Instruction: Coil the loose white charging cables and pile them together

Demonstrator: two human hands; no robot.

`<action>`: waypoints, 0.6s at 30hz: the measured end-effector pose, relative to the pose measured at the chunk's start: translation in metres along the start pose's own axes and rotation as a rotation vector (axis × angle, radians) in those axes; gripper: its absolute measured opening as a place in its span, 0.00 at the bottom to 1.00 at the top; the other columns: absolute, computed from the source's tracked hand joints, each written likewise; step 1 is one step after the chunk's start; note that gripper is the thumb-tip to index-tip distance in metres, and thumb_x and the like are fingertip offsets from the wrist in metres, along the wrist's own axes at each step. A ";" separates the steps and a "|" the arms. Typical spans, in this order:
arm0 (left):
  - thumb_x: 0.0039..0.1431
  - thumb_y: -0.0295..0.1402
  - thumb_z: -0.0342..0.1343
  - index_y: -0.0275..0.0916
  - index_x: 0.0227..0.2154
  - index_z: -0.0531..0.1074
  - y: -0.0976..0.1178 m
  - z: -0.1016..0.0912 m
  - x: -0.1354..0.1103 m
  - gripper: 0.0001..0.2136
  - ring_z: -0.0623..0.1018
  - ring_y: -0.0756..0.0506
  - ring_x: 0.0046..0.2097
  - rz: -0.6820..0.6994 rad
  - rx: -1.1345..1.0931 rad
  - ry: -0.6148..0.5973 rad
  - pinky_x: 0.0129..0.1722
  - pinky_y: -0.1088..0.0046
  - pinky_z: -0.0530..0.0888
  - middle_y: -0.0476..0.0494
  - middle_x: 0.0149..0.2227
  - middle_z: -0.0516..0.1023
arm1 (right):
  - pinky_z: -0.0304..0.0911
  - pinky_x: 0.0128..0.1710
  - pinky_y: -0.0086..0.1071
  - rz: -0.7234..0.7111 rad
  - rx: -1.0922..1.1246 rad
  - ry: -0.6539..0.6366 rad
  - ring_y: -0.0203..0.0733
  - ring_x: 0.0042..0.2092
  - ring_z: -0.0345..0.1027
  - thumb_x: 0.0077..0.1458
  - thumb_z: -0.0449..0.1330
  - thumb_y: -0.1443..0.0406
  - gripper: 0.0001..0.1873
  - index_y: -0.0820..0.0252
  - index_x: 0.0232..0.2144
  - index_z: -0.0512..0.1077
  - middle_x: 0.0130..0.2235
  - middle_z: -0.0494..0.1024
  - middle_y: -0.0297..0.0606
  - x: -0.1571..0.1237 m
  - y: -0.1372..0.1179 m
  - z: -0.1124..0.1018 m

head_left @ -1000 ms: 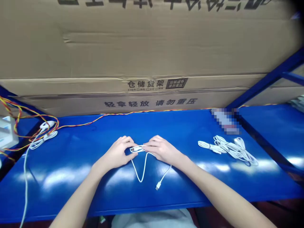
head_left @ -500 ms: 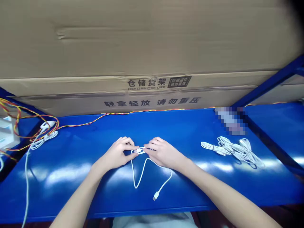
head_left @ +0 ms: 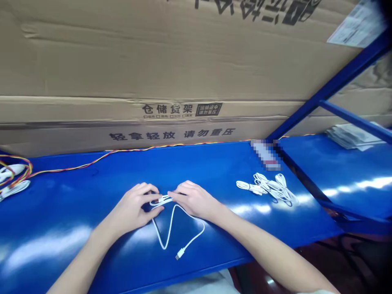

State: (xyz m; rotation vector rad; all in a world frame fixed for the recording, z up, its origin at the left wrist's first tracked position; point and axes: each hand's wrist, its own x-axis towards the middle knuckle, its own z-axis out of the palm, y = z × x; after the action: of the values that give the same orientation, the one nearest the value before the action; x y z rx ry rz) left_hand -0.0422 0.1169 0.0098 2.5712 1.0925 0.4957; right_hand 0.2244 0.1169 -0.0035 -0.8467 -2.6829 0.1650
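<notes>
A white USB charging cable lies on the blue shelf in front of me, partly gathered into a flat coil between my hands. My right hand pinches the coil's right side with thumb and fingers. My left hand is at the coil's left end. Its forefinger touches the cable near one plug, and its thumb rests a little apart below. The cable's loose part bends in a zigzag toward me and ends in a white plug.
Several bundled white cables lie to the right, below a blurred-out item. Red and yellow twisted wires run along the back by cardboard boxes. A blue frame post rises on the right; papers lie beyond it.
The view has swung to the right, so everything sits further left. My left thumb and forefinger have spread apart around the coil's end. My right hand still pinches the coil.
</notes>
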 end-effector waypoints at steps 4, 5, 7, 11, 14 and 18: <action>0.71 0.40 0.55 0.46 0.52 0.80 0.001 0.011 0.003 0.13 0.75 0.44 0.42 -0.033 -0.024 0.029 0.45 0.65 0.71 0.44 0.41 0.76 | 0.66 0.48 0.37 0.013 0.013 -0.004 0.45 0.45 0.68 0.71 0.54 0.68 0.13 0.62 0.48 0.78 0.41 0.77 0.44 0.003 0.000 0.003; 0.71 0.40 0.54 0.46 0.51 0.80 0.000 0.013 0.004 0.13 0.74 0.44 0.41 -0.030 -0.032 0.023 0.44 0.65 0.71 0.44 0.40 0.75 | 0.66 0.48 0.37 0.017 0.030 -0.003 0.45 0.45 0.68 0.71 0.54 0.68 0.13 0.62 0.47 0.79 0.41 0.77 0.44 0.003 0.001 0.003; 0.72 0.39 0.53 0.47 0.48 0.81 0.001 0.014 0.006 0.12 0.73 0.45 0.40 -0.019 -0.053 0.009 0.44 0.66 0.71 0.45 0.38 0.75 | 0.67 0.49 0.38 0.028 0.095 0.013 0.44 0.45 0.70 0.70 0.55 0.68 0.12 0.61 0.47 0.79 0.41 0.78 0.43 0.002 0.002 0.003; 0.72 0.38 0.54 0.45 0.45 0.83 0.002 0.013 0.008 0.12 0.73 0.45 0.40 -0.017 -0.083 0.013 0.45 0.66 0.71 0.44 0.37 0.75 | 0.68 0.55 0.41 0.089 0.277 0.086 0.44 0.52 0.72 0.71 0.57 0.66 0.13 0.57 0.50 0.79 0.51 0.79 0.44 -0.001 0.003 -0.008; 0.72 0.37 0.53 0.45 0.44 0.83 0.002 0.013 0.008 0.12 0.73 0.45 0.40 -0.029 -0.102 0.010 0.45 0.65 0.70 0.44 0.37 0.76 | 0.66 0.61 0.45 0.141 0.359 0.108 0.49 0.62 0.65 0.69 0.60 0.62 0.12 0.52 0.51 0.80 0.63 0.70 0.45 -0.005 -0.002 -0.020; 0.72 0.38 0.54 0.47 0.45 0.83 0.001 0.014 0.007 0.12 0.74 0.45 0.40 -0.049 -0.131 0.001 0.45 0.64 0.71 0.44 0.38 0.76 | 0.64 0.61 0.48 0.121 0.336 0.047 0.51 0.63 0.62 0.67 0.63 0.58 0.10 0.50 0.47 0.81 0.61 0.70 0.44 -0.008 -0.009 -0.028</action>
State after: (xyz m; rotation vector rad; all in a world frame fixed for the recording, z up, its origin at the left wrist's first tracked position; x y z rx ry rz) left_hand -0.0312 0.1196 -0.0008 2.4262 1.0837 0.5382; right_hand 0.2351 0.1052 0.0222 -0.8900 -2.4616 0.5978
